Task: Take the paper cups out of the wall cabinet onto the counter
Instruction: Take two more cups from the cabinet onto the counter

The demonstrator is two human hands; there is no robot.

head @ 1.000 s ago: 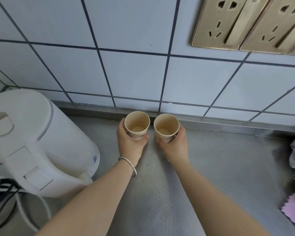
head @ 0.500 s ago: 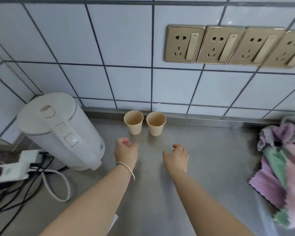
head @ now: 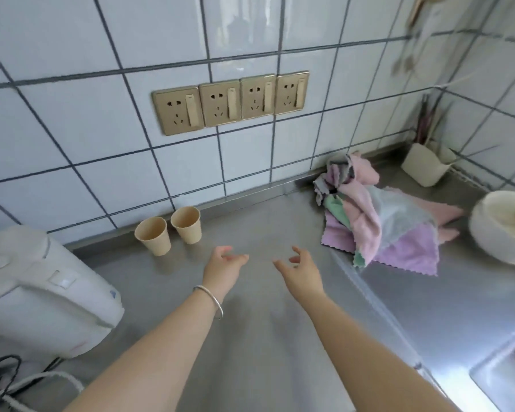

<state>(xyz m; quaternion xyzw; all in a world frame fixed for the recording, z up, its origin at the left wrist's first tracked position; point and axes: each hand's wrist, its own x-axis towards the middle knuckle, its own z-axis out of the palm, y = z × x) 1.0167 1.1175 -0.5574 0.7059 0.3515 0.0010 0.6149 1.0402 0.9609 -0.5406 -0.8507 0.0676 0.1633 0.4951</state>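
Two tan paper cups stand upright side by side on the steel counter against the tiled wall: the left cup and the right cup. Both look empty. My left hand, with a silver bangle on its wrist, hovers over the counter just right of and nearer than the cups, fingers apart, holding nothing. My right hand is beside it, further right, fingers spread and empty. The wall cabinet is out of view.
A white electric kettle sits at the left with cables below it. Pink, purple and green cloths lie at the right. A white bowl and a utensil holder stand in the far right corner. Four gold sockets line the wall.
Both hands have let go of the cups and drawn back toward me. The cups stay standing by the wall. My view has pulled back and swung right.
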